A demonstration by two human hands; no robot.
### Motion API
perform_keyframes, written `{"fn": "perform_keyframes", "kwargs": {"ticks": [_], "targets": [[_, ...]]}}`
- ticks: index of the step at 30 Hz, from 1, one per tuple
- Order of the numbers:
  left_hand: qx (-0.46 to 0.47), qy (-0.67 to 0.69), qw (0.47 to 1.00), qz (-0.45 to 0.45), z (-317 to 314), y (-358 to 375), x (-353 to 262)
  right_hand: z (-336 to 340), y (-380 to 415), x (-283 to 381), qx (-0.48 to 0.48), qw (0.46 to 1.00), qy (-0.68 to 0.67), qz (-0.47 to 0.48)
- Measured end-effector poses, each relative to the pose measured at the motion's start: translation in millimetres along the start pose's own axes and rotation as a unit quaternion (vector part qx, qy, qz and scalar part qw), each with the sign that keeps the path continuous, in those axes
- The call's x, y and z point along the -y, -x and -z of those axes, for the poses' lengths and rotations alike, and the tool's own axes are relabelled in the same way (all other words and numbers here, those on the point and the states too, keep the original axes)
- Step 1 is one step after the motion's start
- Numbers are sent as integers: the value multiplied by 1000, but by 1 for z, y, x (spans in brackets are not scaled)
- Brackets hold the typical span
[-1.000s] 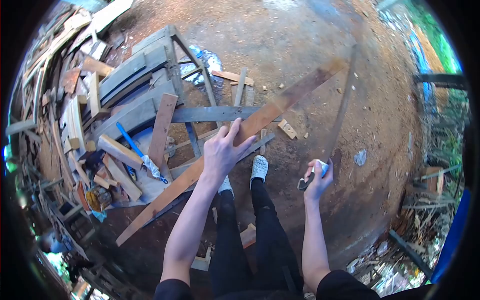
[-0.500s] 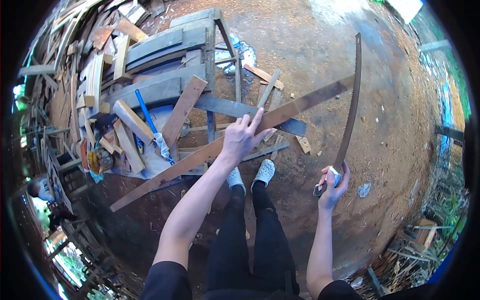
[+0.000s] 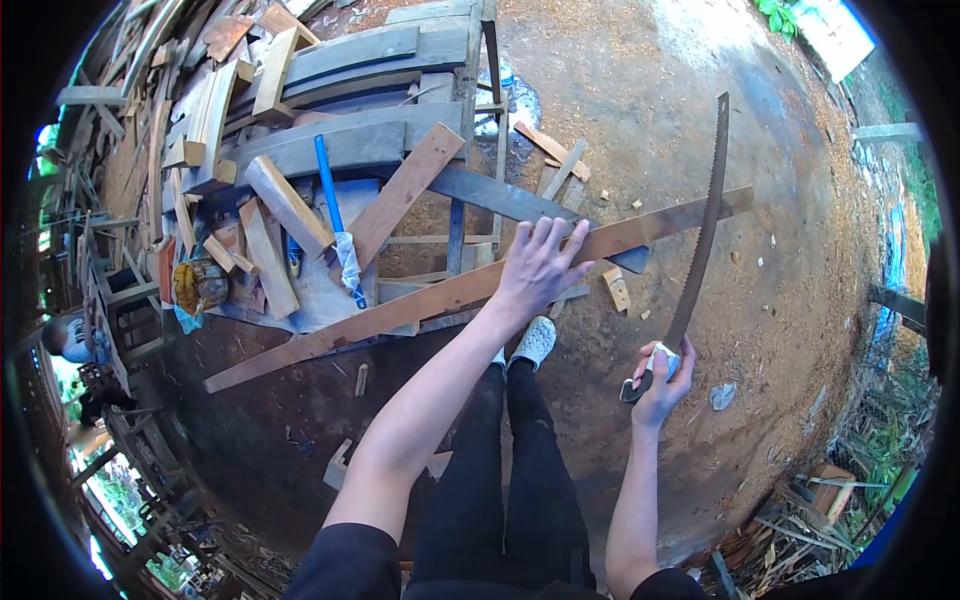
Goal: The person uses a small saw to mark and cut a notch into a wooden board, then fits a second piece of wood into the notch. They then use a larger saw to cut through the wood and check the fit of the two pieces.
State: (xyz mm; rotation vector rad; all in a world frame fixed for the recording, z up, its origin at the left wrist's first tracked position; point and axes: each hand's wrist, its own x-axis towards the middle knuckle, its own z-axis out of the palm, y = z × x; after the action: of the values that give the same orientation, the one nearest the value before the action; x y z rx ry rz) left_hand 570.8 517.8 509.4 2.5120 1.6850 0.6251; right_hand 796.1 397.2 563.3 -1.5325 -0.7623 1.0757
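A long brown wooden plank [image 3: 400, 312] lies slantwise across a dark board [image 3: 500, 196] that juts from the bench. My left hand [image 3: 540, 262] is over the plank near that crossing, fingers bent across its far edge and thumb at the near edge. In my right hand [image 3: 662, 385] is the handle of a handsaw [image 3: 706, 235], fingers wrapped round it. The curved, toothed blade points up and away, overlapping the plank's right end in this view.
At the left, a grey slatted bench [image 3: 350, 145] bears wood blocks, a shorter plank [image 3: 405, 195] and a blue-handled tool [image 3: 328, 185]. Offcuts [image 3: 617, 288] and a crumpled plastic piece [image 3: 722, 396] lie on the dirt floor. Scrap wood is heaped at the upper left.
The long plank has turned, its right end now lower and farther right in view. My left hand has shifted right with its fingers more bent. The view has moved too; the saw stays in my right hand.
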Motion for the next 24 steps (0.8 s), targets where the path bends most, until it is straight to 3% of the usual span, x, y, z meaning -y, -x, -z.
{"fn": "perform_keyframes", "kwargs": {"ticks": [3, 5, 6, 10, 12, 14, 17, 18, 21, 24], "targets": [[14, 13, 1000, -3, -1, -2, 3, -5, 1, -5, 33, 999, 30, -1], [1, 34, 999, 15, 10, 0, 8, -14, -10, -23, 58, 952, 250, 165], [-10, 52, 998, 35, 18, 3, 14, -20, -12, -23, 66, 965, 234, 99], [-88, -47, 978, 184, 55, 32, 64, -32, -27, -42, 97, 928, 325, 154], [-123, -147, 946, 260, 75, 48, 97, -34, -28, -39, 97, 937, 310, 130], [-59, -105, 930, 346, 87, 67, 129, -32, -30, -40, 99, 944, 296, 108], [-9, -46, 958, 283, 90, 90, 166, -29, -34, -45, 100, 949, 271, 124], [-44, -80, 968, 232, 94, 88, 167, -29, -34, -44, 102, 951, 269, 108], [-31, 16, 956, 290, 109, 87, 168, -32, -33, -39, 103, 954, 265, 90], [-39, 21, 955, 293, 115, 84, 169, -34, -31, -42, 100, 957, 257, 90]]}}
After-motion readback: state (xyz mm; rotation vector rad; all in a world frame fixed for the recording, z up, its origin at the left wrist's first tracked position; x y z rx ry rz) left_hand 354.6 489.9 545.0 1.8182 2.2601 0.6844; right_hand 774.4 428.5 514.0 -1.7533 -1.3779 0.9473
